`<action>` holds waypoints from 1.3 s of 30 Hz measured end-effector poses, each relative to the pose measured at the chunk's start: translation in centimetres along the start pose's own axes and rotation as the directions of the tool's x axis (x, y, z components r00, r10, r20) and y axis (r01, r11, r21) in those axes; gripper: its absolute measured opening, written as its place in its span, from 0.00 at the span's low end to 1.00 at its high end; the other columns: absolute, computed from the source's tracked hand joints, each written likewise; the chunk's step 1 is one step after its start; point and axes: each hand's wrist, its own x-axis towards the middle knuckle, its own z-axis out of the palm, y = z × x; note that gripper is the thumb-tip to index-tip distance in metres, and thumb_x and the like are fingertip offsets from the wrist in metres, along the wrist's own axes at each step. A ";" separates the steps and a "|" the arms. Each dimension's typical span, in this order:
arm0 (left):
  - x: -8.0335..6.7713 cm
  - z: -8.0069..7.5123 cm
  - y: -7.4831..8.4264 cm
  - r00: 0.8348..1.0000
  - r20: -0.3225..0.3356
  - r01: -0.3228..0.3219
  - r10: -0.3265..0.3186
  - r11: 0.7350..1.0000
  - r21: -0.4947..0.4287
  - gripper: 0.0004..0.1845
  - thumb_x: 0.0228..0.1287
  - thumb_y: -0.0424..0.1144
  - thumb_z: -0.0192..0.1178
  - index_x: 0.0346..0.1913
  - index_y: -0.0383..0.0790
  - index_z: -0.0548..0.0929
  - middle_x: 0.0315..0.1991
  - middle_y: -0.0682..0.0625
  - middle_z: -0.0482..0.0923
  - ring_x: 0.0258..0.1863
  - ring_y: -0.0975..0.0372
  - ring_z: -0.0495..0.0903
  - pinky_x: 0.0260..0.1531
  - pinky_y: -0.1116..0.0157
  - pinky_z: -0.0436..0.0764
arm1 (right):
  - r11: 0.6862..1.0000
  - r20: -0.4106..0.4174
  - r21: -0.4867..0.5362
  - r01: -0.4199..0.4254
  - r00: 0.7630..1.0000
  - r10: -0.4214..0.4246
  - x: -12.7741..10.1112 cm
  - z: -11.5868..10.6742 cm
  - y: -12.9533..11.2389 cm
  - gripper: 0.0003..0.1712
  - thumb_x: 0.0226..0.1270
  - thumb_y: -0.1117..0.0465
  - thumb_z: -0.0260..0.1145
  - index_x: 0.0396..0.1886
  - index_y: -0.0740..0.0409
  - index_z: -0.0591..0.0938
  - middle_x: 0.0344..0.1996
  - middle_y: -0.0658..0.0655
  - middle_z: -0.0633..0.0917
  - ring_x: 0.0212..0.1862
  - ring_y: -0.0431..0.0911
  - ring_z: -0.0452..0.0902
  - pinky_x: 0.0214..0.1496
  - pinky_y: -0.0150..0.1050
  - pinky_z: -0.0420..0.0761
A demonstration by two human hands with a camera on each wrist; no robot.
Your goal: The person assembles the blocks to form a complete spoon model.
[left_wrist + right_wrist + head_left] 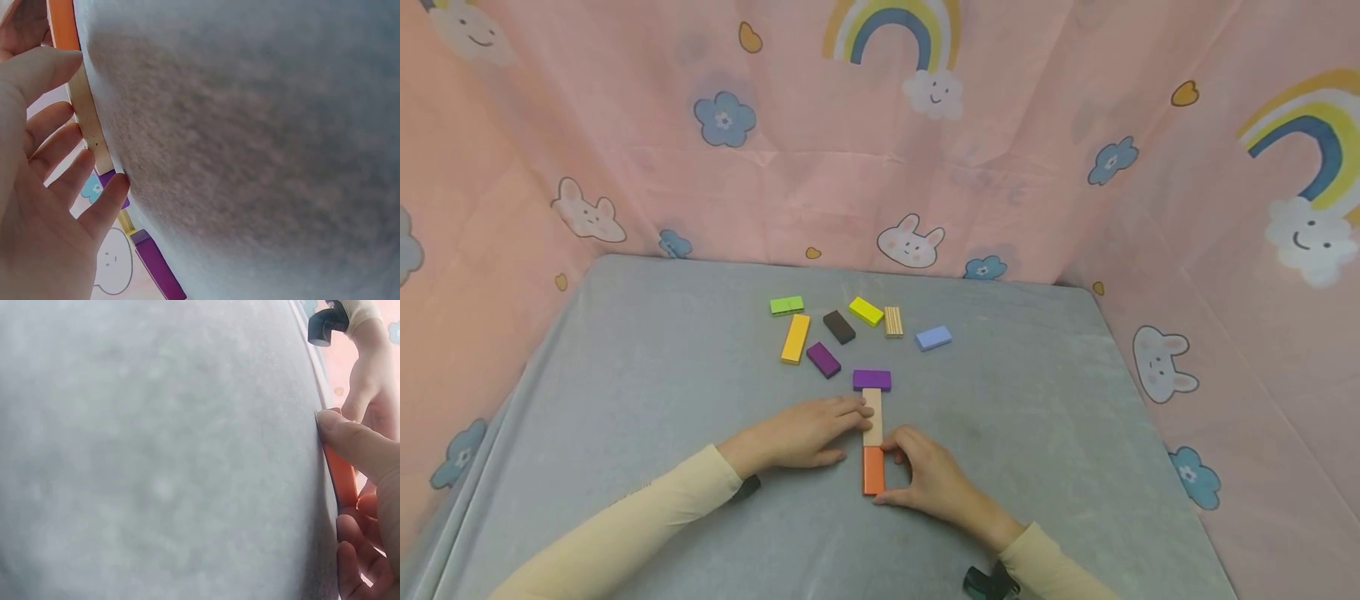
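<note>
An orange block (873,470) lies flat on the grey table (647,392), end to end with a pale wooden block (872,415) and a purple block (872,380) laid crosswise beyond it. My right hand (889,471) pinches the orange block, thumb at its near end and a curled finger at its far end; in the right wrist view the thumb (350,434) presses on the orange block (340,478). My left hand (852,414) lies flat, its straight fingers (59,147) touching the left side of the pale block (87,125).
Several loose blocks lie further back: green (786,305), yellow-orange (795,338), dark brown (838,327), yellow (866,311), striped wood (892,322), light blue (933,337) and a second purple one (823,359). Pink printed cloth walls (1000,167) enclose the table on three sides.
</note>
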 end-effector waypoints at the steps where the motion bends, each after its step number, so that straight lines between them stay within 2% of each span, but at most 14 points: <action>1: 0.0 0.0 0.0 1.000 -0.001 -0.001 0.001 1.000 0.001 0.26 0.63 0.47 0.59 0.64 0.51 0.69 0.69 0.54 0.65 0.69 0.61 0.65 0.66 0.60 0.71 | 1.000 0.005 -0.002 -0.008 1.000 0.008 0.0 0.0 0.0 0.37 0.37 0.41 0.78 0.46 0.49 0.75 0.36 0.44 0.76 0.36 0.33 0.69 0.37 0.24 0.73; 17: -0.1 -0.1 0.2 1.000 0.010 0.015 -0.015 1.000 -0.021 0.26 0.63 0.47 0.59 0.64 0.51 0.69 0.69 0.55 0.64 0.70 0.62 0.64 0.67 0.60 0.70 | 1.000 0.019 -0.015 -0.028 0.999 0.028 0.1 0.0 -0.2 0.37 0.38 0.42 0.79 0.47 0.50 0.74 0.35 0.44 0.76 0.35 0.33 0.69 0.36 0.24 0.72; 26: 0.0 -0.1 0.2 1.000 -0.007 0.005 -0.005 1.000 -0.020 0.27 0.62 0.47 0.60 0.63 0.50 0.69 0.69 0.54 0.65 0.69 0.61 0.65 0.66 0.60 0.71 | 1.000 0.082 -0.007 -0.024 0.996 0.024 0.2 -0.6 -0.1 0.41 0.38 0.39 0.77 0.52 0.49 0.73 0.42 0.43 0.78 0.38 0.33 0.70 0.41 0.27 0.75; 29: 0.0 -0.2 0.2 1.000 -0.003 0.008 -0.008 1.000 -0.023 0.26 0.62 0.47 0.60 0.63 0.50 0.70 0.69 0.54 0.65 0.69 0.61 0.64 0.66 0.60 0.70 | 0.999 0.125 0.034 -0.020 0.992 0.015 0.5 -1.2 0.1 0.43 0.37 0.38 0.77 0.54 0.48 0.73 0.44 0.42 0.78 0.39 0.34 0.72 0.43 0.27 0.76; 33: 0.0 -0.2 0.3 1.000 0.007 0.014 -0.014 1.000 -0.018 0.26 0.62 0.47 0.60 0.63 0.50 0.69 0.69 0.54 0.64 0.70 0.61 0.64 0.67 0.60 0.70 | 0.987 0.162 0.134 -0.092 0.984 0.069 0.9 -2.4 0.5 0.42 0.40 0.43 0.78 0.56 0.49 0.73 0.45 0.45 0.80 0.39 0.38 0.74 0.39 0.28 0.78; 36: 0.0 -0.2 0.3 1.000 0.017 0.022 -0.022 1.000 -0.014 0.26 0.63 0.48 0.59 0.64 0.51 0.69 0.69 0.54 0.64 0.70 0.61 0.64 0.67 0.60 0.70 | 0.970 0.109 0.177 -0.168 0.983 0.151 1.4 -3.2 1.3 0.41 0.44 0.47 0.77 0.58 0.53 0.73 0.45 0.49 0.80 0.39 0.41 0.76 0.38 0.29 0.79; 39: 0.1 -0.3 0.4 0.999 0.030 0.030 -0.030 0.999 -0.010 0.26 0.63 0.48 0.59 0.64 0.52 0.68 0.70 0.54 0.63 0.70 0.61 0.63 0.67 0.60 0.69 | 0.951 -0.017 0.214 -0.223 0.972 0.232 2.3 -3.7 2.4 0.41 0.45 0.49 0.77 0.59 0.55 0.72 0.46 0.53 0.81 0.41 0.44 0.77 0.41 0.35 0.82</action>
